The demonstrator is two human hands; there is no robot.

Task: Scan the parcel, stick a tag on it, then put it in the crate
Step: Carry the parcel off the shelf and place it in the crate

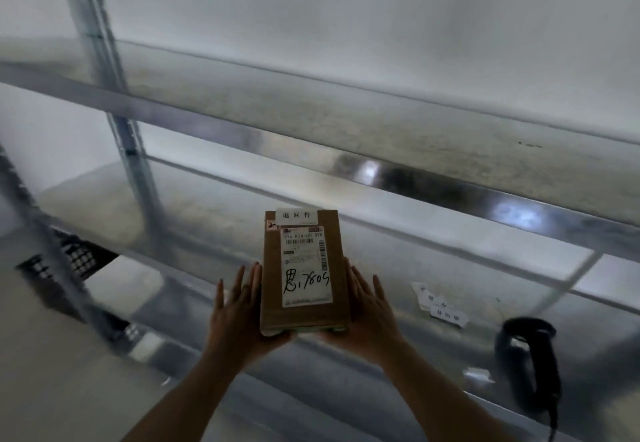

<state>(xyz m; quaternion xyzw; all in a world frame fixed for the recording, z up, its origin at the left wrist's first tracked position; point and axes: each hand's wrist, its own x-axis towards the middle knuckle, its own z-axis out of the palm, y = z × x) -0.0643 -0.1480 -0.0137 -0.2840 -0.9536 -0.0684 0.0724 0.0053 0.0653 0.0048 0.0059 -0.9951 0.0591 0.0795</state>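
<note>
While both palms cradle it, the parcel (304,268) points away lengthwise.

Your parcel (304,271) is matt brown cardboard with a smooth white paper label (305,266) and a white paper tag (296,215) at its top edge. The shelf rack (450,181) beside you is glossy bare metal, boards dull and speckled. Scanner (530,365) looks like black semi-gloss plastic.
</note>
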